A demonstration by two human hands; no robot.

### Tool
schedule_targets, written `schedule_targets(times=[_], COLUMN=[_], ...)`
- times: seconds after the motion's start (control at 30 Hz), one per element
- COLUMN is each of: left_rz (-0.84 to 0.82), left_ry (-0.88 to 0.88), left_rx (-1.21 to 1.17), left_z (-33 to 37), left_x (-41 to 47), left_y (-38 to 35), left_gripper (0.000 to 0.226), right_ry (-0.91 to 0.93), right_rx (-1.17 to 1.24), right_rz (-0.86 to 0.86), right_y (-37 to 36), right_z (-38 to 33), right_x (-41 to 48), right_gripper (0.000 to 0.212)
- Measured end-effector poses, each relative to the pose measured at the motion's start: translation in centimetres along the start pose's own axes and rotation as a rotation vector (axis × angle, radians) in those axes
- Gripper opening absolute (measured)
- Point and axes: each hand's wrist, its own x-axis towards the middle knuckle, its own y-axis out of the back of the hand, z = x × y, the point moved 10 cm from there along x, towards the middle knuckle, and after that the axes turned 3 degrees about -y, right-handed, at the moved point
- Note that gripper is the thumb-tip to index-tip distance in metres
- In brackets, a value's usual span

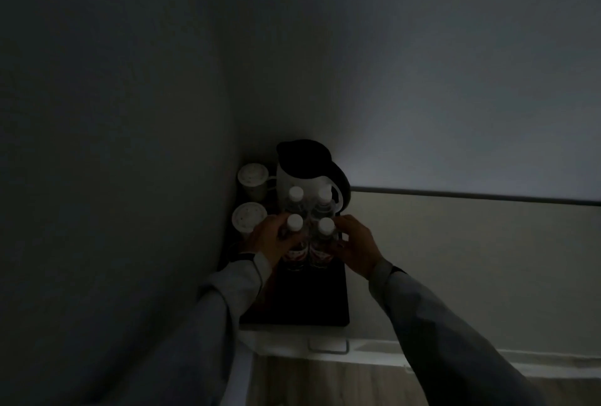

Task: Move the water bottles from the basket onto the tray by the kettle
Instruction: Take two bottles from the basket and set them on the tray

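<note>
The scene is very dim. A dark tray (305, 305) lies in a wall corner with a white kettle (305, 175) with a black lid at its back. Several white-capped water bottles stand upright on the tray in front of the kettle: two at the back (296, 197) (323, 199) and two at the front. My left hand (270, 240) wraps the front left bottle (294, 223). My right hand (356, 246) grips the front right bottle (326, 230). No basket is in view.
Two lidded white cups (253, 178) (248, 217) stand at the tray's left side against the left wall. The tray rests on a pale shelf top (292, 337) with a metal handle (328, 348) on its front. Wood floor (325, 383) shows below.
</note>
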Motion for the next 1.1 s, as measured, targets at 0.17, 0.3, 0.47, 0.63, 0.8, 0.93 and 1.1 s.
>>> schedule_targets(times=[0.17, 0.3, 0.47, 0.63, 0.8, 0.93, 1.1], left_rz=[0.007, 0.047, 0.082, 0.062, 0.035, 0.028, 0.064], left_ry=[-0.004, -0.004, 0.005, 0.026, 0.067, 0.066, 0.061], left_rx=[-0.005, -0.017, -0.003, -0.022, -0.099, -0.12, -0.096], left_z=[0.5, 0.3, -0.2, -0.7, -1.3, -1.5, -1.1], left_x=[0.4, 0.4, 0.2, 0.2, -0.2, 0.0, -0.1], left_y=[-0.2, 0.0, 0.2, 0.1, -0.4, -0.4, -0.4], left_gripper=[0.044, 0.041, 0.041, 0.044, 0.049, 0.05, 0.051], right_ry=[-0.029, -0.067, -0.134, -0.15, -0.107, -0.084, -0.093], right_rx=[0.035, 0.05, 0.052, 0.054, 0.034, 0.025, 0.018], right_rz=[-0.014, 0.009, 0.015, 0.047, 0.036, 0.0, 0.018], right_y=[0.6, 0.2, -0.5, -0.7, -0.6, -0.6, -0.7], right_z=[0.4, 0.8, 1.5, 1.3, 0.8, 0.3, 0.4], right_x=[0.3, 0.2, 0.2, 0.2, 0.4, 0.7, 0.5], right_gripper=[0.051, 0.05, 0.058, 0.055, 0.049, 0.049, 0.051])
